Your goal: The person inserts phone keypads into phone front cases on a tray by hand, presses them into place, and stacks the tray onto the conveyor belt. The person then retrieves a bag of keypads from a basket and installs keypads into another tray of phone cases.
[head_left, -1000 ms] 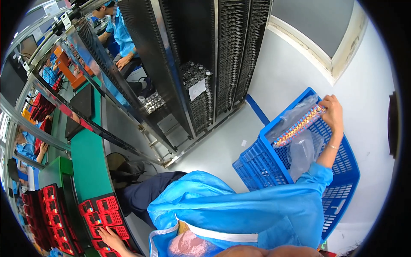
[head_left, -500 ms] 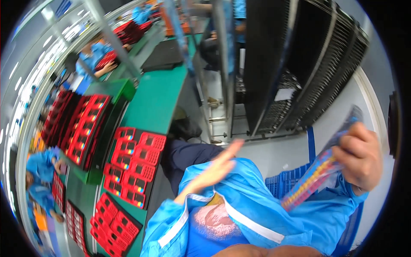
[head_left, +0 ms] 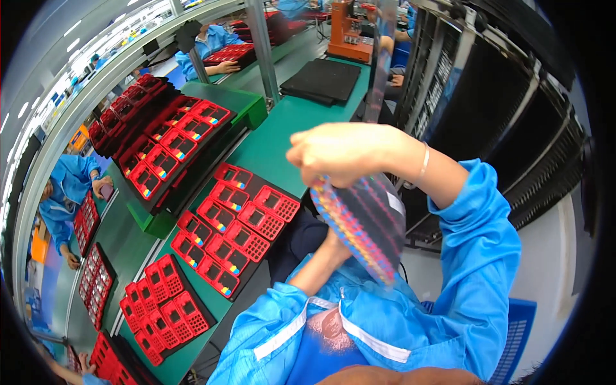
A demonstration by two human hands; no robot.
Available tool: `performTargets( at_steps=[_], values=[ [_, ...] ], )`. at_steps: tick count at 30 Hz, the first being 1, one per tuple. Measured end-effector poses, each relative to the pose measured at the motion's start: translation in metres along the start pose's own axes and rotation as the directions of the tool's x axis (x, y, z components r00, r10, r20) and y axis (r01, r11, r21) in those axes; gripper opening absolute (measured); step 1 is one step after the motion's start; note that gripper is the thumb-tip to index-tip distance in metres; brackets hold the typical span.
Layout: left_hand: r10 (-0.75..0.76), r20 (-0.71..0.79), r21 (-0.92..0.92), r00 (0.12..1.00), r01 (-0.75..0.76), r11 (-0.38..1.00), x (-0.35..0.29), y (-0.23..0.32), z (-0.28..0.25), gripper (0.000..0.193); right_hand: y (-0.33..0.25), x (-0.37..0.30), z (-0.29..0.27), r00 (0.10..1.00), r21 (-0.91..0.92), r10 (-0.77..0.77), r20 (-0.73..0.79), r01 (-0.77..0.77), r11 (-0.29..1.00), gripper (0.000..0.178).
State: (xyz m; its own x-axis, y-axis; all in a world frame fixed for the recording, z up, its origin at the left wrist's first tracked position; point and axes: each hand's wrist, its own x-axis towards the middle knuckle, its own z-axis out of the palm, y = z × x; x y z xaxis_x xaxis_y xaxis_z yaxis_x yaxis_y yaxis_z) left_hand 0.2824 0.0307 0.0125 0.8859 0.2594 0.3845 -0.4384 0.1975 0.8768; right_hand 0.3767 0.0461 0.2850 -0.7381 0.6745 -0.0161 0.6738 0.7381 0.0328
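My right hand (head_left: 350,153) grips the upper corner of a dark flat piece with pink lines and a yellow, blue and pink edge (head_left: 369,221). This piece hangs tilted in front of my body, slightly blurred, with a white label on its far side. My left hand (head_left: 335,249) reaches in behind its lower edge; its fingers are hidden. Left of my hands, on the green bench, lies a black tray of red phone-like housings (head_left: 234,224) with small blue and yellow parts. A second tray of red keypad housings (head_left: 165,308) lies nearer.
Stacked trays of red housings (head_left: 173,144) stand in a green bin (head_left: 256,114). Black sheets (head_left: 323,81) lie farther along the bench near an orange machine (head_left: 350,35). A black slotted rack (head_left: 494,102) rises to the right. Co-workers in blue sit across. A blue crate (head_left: 518,333) is beside me.
My right hand has brought the dark piece from the far right to the front of me, turning it. My left hand has moved behind it. The view has swung toward the bench.
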Motion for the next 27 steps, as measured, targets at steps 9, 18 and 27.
performTargets(
  at_steps=[9, 18, 27],
  values=[
    [0.054, -0.23, 0.13, 0.972, -0.024, 0.991, 0.047, 0.028, -0.103, 0.069, 0.128, 0.116, 0.073, 0.948, -0.347, -0.076, -0.309, -0.038, 0.937, 0.009],
    [0.093, -0.445, 0.238, 0.891, 0.017, 0.971, 0.068, 0.03, -0.184, 0.066, 0.171, 0.023, 0.214, 0.574, 0.192, 0.595, -0.562, -0.609, 0.77, 0.036],
    [0.049, -0.562, 0.297, 0.826, 0.146, 0.944, 0.095, 0.051, -0.259, 0.064, 0.171, -0.024, 0.31, 0.029, 0.928, 1.0, -0.01, -0.373, 0.02, 0.103]
  ],
)
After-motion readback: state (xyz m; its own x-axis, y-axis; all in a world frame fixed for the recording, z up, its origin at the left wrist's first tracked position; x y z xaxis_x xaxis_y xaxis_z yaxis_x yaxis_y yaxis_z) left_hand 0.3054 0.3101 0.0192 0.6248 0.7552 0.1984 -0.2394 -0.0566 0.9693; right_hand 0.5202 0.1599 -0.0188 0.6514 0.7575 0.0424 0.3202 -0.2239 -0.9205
